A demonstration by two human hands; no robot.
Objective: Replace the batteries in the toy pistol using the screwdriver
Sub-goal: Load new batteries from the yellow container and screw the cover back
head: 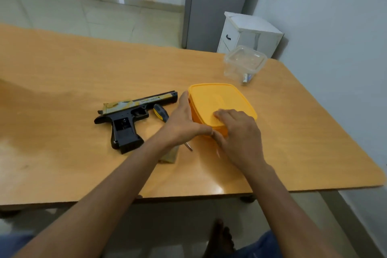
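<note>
1. While both hands sit at the yellow box [211,100], it rests lid-on upon the table [62,65]; the box is the landmark for all entries below
2. Left hand [184,123]: against the box's left side, fingers straight along that wall, thumb stretched across the near corner. Touching, not curled round anything
3. Right hand [236,134]: lying on the lid's near right part, fingers bent slightly with tips pressing the lid, thumb at the near corner meeting the left thumb. Whether it has a hold on the lid edge cannot be told
4. Pistol [129,115]: left of the box, flat on its side, barrel end pointing toward the box, grip toward the near table edge. Grip shows a dark open recess; contents too dim to read
5. Screwdriver [161,113]: between pistol and box, just left of the left hand, blue-and-yellow handle at the far end; shaft passes under the left wrist, tip showing near-left of the box
6. Small tan piece [169,156]: near-left of the box, partly under the left forearm; identity unclear
7. Clear tub [244,63]: beyond the box, to its right, apart from it, with batteries [246,78] lying in its bottom
</note>
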